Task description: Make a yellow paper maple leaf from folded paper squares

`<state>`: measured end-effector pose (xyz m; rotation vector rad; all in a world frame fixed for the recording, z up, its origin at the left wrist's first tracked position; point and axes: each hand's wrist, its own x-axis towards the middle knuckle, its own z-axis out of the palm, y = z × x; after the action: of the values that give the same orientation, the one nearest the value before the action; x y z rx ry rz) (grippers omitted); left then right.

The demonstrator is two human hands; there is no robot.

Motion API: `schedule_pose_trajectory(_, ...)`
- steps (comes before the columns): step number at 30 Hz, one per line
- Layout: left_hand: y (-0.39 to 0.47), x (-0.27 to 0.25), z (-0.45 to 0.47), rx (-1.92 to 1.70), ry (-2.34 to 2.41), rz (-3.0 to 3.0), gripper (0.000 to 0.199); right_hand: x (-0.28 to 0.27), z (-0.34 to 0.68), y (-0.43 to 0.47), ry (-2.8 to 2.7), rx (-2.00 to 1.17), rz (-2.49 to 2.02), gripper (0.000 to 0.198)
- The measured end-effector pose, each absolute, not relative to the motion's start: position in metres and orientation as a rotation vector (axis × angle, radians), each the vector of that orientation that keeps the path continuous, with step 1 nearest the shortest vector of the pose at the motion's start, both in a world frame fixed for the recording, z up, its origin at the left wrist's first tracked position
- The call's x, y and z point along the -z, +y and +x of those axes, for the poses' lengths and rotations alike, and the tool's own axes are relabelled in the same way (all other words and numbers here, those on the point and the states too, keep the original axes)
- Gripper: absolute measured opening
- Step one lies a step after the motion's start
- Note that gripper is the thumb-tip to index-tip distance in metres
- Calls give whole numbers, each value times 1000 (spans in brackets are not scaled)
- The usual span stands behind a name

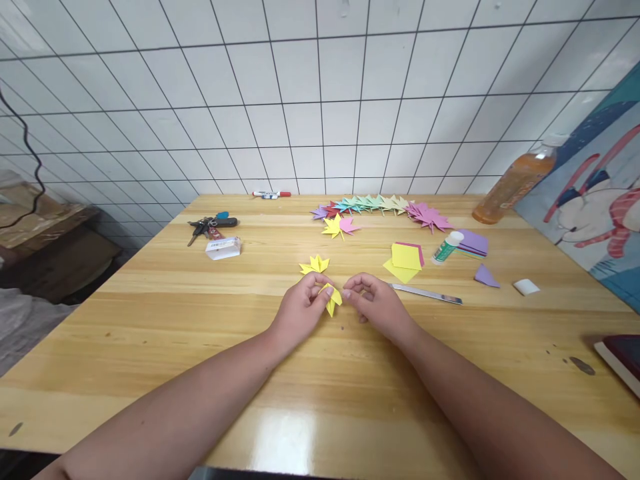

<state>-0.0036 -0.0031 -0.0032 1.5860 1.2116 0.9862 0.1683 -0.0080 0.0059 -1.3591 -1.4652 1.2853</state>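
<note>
Between thumb and fingers, my left hand (304, 301) pinches a small folded yellow paper piece (332, 301) with pointed tips. Close to its right side is my right hand (374, 299), thumb and fingertips drawn together; whether something tiny sits in them I cannot make out. Just beyond the left hand lies a yellow folded paper star (315, 264). Farther back rests another star, yellow (334, 227) and pink. To the right of my right hand, a flat metal strip, like a ruler or blade (430, 293), lies on the wooden table.
Yellow paper squares (406, 256), a glue stick (447, 247), purple paper sheets (473, 243), a purple folded triangle (485, 275) and a white eraser-like block (526, 287) lie right. A row of coloured folded stars (370, 204), a drink bottle (517, 180), keys (207, 227), a small box (223, 249) and a marker (271, 195) stand farther back.
</note>
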Motion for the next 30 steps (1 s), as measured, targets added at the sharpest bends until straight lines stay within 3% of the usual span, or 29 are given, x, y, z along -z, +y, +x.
schedule_pose_trajectory(14,-4,2,-4,-1062,1155,1604,15,-1,167,-9,-1604,-1170,-1337,18)
schedule_pose_trajectory(17,-3,2,-4,-1002,1116,1653,25,-2,168,-9,-1732,-1034,-1351,17)
schedule_pose_trajectory(24,-1,0,-4,-961,1129,1585,13,-3,172,-10,-2018,-796,-1377,19)
schedule_pose_trajectory(30,3,0,-5,-1051,1118,1417,20,-5,174,-8,-1911,-737,-1366,17)
